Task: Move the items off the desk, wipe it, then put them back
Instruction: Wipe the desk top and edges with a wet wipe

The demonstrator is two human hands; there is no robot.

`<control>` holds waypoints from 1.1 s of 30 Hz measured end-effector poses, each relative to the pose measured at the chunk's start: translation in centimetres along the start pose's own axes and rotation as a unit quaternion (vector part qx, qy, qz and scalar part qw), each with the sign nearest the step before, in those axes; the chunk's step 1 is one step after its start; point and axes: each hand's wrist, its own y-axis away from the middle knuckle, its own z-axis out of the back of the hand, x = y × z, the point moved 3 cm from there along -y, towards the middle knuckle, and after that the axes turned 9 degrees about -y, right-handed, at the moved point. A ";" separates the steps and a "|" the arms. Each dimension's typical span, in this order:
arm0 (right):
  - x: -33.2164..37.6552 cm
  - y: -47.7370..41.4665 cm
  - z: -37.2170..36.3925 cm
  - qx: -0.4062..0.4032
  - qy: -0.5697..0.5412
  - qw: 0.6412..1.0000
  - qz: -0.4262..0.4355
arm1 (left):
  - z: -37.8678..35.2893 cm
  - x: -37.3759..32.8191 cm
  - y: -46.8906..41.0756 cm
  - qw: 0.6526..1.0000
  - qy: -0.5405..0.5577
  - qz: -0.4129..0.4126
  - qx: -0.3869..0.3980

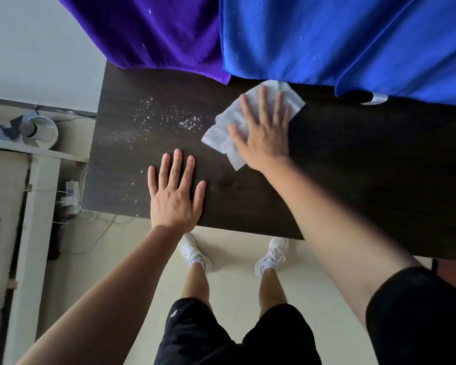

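1. Desk (353,180): in the head view its dark wood-grain top runs left to right across the middle of the scene, with its near edge just beyond your feet.
2. Your right hand (263,135) lies flat on a white wipe (221,135), fingers straight and spread. It presses the wipe onto the desk close to the far edge, and nothing is pinched or curled around.
3. The wipe is folded and rumpled. It sticks out from under your palm to the left, and its far corner reaches the hem of the blue cloth (353,43).
4. Your left hand (174,196) rests flat on the desk by the near edge, left of the right hand, fingers straight and apart, holding nothing.
5. Glistening droplets (169,119) are scattered on the desk left of the wipe and beyond your left hand.
6. A purple cloth (156,35) hangs just left of the blue one, and both drape over the far edge.
7. Your 2 white shoes (194,255) stand on the pale floor (234,283), and a power strip (70,196) with cables lies by the desk's left end.
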 end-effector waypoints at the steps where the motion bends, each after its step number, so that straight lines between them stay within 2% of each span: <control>1: 1.4 1.1 -0.7 0.007 0.009 0.999 0.039 | 0.0 0.0 0.0 1.000 0.002 0.000 0.002; 4: 1.7 6.0 -2.0 0.022 0.012 0.991 0.133 | 0.0 0.0 0.1 1.000 0.004 -0.001 0.001; 7: -3.2 10.7 -1.9 0.035 0.011 0.981 0.191 | 0.2 -0.1 0.0 1.000 0.004 0.002 0.009; 9: -7.8 11.2 -0.8 0.015 0.018 0.990 0.136 | 0.2 -0.1 0.0 1.000 0.001 0.004 0.013; 11: -11.3 10.1 0.4 -0.008 0.013 1.000 -0.003 | 0.1 0.0 0.1 1.000 -0.001 0.004 0.014; 13: -11.8 8.9 0.8 -0.021 -0.012 0.993 -0.116 | 0.1 0.0 0.1 1.000 -0.004 0.003 0.018; 14: -10.8 8.7 0.7 -0.027 -0.021 0.990 -0.137 | 0.2 0.0 0.0 1.000 -0.003 0.003 0.023; 16: -7.6 9.2 -0.2 -0.025 -0.016 0.994 -0.106 | 0.5 -0.1 -0.1 0.999 0.003 0.006 0.038; 20: 1.0 13.1 -3.4 0.006 0.005 0.999 0.051 | 1.9 0.8 0.4 0.998 0.032 -0.003 0.050; 24: 8.0 14.1 -5.2 0.059 0.001 0.986 0.158 | 3.6 4.5 2.5 0.998 0.031 0.046 0.030; 28: 6.9 13.6 -4.6 0.086 0.003 0.983 0.163 | 3.6 8.3 3.7 0.992 0.035 0.110 0.042; 33: 0.8 15.1 -3.3 0.067 0.040 0.993 0.093 | 2.7 11.1 4.3 0.984 0.054 0.155 0.072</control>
